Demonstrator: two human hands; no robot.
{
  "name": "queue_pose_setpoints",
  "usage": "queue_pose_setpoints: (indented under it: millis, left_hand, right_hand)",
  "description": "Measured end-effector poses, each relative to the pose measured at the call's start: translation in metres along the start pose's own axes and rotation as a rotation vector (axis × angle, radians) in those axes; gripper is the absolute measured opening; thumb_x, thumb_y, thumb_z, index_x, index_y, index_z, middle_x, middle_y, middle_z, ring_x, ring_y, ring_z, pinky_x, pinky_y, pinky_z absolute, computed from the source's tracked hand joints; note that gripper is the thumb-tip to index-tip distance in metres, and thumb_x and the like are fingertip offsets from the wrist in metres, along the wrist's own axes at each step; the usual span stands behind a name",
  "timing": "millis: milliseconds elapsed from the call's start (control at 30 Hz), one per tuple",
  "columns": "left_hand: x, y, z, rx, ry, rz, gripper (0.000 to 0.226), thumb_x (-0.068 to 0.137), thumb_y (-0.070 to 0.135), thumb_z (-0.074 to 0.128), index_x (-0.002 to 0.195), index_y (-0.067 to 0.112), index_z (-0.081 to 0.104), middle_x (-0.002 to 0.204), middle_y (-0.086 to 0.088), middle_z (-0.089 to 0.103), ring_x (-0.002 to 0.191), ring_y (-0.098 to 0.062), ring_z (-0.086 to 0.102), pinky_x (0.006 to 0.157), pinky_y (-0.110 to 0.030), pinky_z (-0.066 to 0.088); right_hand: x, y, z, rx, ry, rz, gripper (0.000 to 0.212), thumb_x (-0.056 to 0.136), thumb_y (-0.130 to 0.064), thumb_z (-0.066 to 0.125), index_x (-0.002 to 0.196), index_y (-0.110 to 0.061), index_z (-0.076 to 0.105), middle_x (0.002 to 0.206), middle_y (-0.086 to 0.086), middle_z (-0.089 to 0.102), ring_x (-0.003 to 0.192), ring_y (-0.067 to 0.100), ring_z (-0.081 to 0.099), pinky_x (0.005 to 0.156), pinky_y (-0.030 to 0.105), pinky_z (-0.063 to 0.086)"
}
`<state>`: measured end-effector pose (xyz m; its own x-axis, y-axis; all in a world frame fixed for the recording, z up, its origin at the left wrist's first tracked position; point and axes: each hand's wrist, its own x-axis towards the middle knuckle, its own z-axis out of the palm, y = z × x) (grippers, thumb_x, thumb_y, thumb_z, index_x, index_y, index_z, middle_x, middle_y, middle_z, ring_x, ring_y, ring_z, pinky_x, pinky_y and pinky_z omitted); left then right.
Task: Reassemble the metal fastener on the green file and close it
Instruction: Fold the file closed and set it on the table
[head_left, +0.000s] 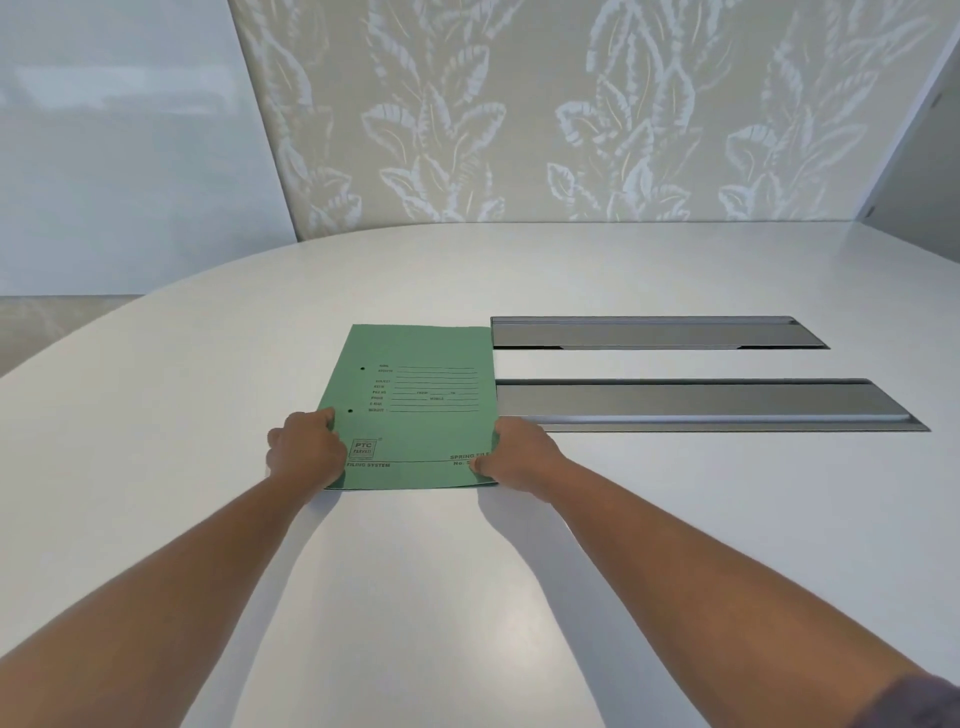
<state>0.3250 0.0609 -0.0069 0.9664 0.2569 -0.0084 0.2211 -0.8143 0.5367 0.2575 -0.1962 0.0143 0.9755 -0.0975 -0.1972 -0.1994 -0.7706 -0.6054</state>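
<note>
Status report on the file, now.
Left hand and right hand grip the near corners of the green file. File closed, flat on the table. Fastener not visible. Nothing in the way.

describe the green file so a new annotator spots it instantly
Start at the white table and its two grey metal panels. Just left of their near ends lies the green file, closed and flat, with the left hand and right hand on its near corners. It is the only coloured item: green card, printed form lines, two punched holes.
</note>
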Motion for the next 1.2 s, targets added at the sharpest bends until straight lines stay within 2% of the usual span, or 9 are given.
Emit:
queue_pose_setpoints:
  millis: [167, 300, 467, 567, 767, 967, 1100, 1200]
  left_hand:
    - [0.002, -0.008, 0.001, 0.024, 0.003, -0.005, 0.021, 0.080, -0.001, 0.037, 0.069, 0.014, 0.046, 0.089, -0.010, 0.055, 0.097, -0.035, 0.037, 0.085, -0.049, 0.046]
    - [0.005, -0.009, 0.001, 0.021, 0.008, -0.011, 0.022, 0.086, 0.002, 0.039, 0.070, 0.015, 0.049, 0.090, -0.007, 0.053, 0.099, -0.034, 0.035, 0.088, -0.048, 0.043]
    - [0.010, -0.014, 0.003, 0.062, 0.009, 0.060, 0.021, 0.092, 0.006, 0.039, 0.073, 0.010, 0.046, 0.094, -0.003, 0.051, 0.097, -0.033, 0.035, 0.079, -0.043, 0.035]
    - [0.010, -0.014, 0.003, 0.056, 0.008, 0.086, 0.021, 0.093, 0.006, 0.038, 0.074, 0.009, 0.045, 0.094, -0.002, 0.051, 0.097, -0.032, 0.034, 0.077, -0.042, 0.033]
    - [0.011, -0.013, 0.004, 0.076, 0.006, 0.085, 0.021, 0.091, 0.005, 0.037, 0.073, 0.011, 0.046, 0.096, -0.003, 0.053, 0.097, -0.033, 0.035, 0.078, -0.043, 0.036]
    - [0.011, -0.013, 0.004, 0.088, -0.004, 0.079, 0.021, 0.081, 0.000, 0.033, 0.073, 0.013, 0.047, 0.096, -0.003, 0.054, 0.097, -0.034, 0.037, 0.076, -0.043, 0.036]
    - [0.011, -0.010, 0.001, 0.093, -0.014, 0.067, 0.021, 0.081, 0.001, 0.035, 0.075, 0.014, 0.049, 0.098, -0.005, 0.056, 0.097, -0.034, 0.038, 0.079, -0.045, 0.039]
    - [0.006, -0.007, -0.001, 0.137, -0.013, 0.079, 0.019, 0.085, 0.006, 0.039, 0.083, 0.020, 0.052, 0.117, -0.008, 0.054, 0.104, -0.035, 0.040, 0.085, -0.047, 0.036]
  right_hand:
    - [-0.001, -0.005, 0.006, -0.154, -0.010, -0.005, 0.041, 0.085, -0.041, 0.063, 0.120, -0.020, 0.062, 0.123, 0.000, 0.065, 0.107, 0.027, 0.064, 0.086, 0.038, 0.055]
    - [0.000, -0.005, 0.006, -0.204, -0.010, 0.000, 0.044, 0.087, -0.047, 0.061, 0.122, -0.020, 0.059, 0.125, 0.000, 0.060, 0.108, 0.027, 0.063, 0.083, 0.038, 0.052]
    - [-0.001, 0.000, 0.003, -0.128, 0.001, -0.016, 0.035, 0.085, -0.042, 0.068, 0.116, -0.028, 0.062, 0.116, -0.005, 0.069, 0.099, 0.022, 0.064, 0.081, 0.035, 0.053]
    - [-0.003, 0.002, 0.002, -0.093, 0.011, -0.018, 0.037, 0.084, -0.040, 0.070, 0.118, -0.029, 0.062, 0.116, -0.007, 0.071, 0.101, 0.022, 0.065, 0.081, 0.036, 0.053]
    - [-0.003, 0.006, 0.002, -0.063, 0.020, -0.029, 0.038, 0.085, -0.039, 0.070, 0.121, -0.030, 0.061, 0.117, -0.008, 0.070, 0.099, 0.021, 0.063, 0.077, 0.035, 0.050]
    - [-0.002, 0.007, 0.003, -0.051, 0.023, -0.021, 0.039, 0.085, -0.042, 0.071, 0.121, -0.031, 0.062, 0.113, -0.009, 0.069, 0.095, 0.020, 0.061, 0.076, 0.034, 0.048]
    - [0.000, 0.008, 0.004, -0.036, 0.041, -0.012, 0.040, 0.086, -0.046, 0.067, 0.124, -0.033, 0.062, 0.114, -0.010, 0.069, 0.099, 0.020, 0.063, 0.078, 0.035, 0.049]
    - [-0.001, 0.009, 0.005, 0.029, 0.078, -0.029, 0.040, 0.091, -0.047, 0.060, 0.127, -0.031, 0.063, 0.121, -0.006, 0.070, 0.103, 0.022, 0.065, 0.083, 0.036, 0.052]
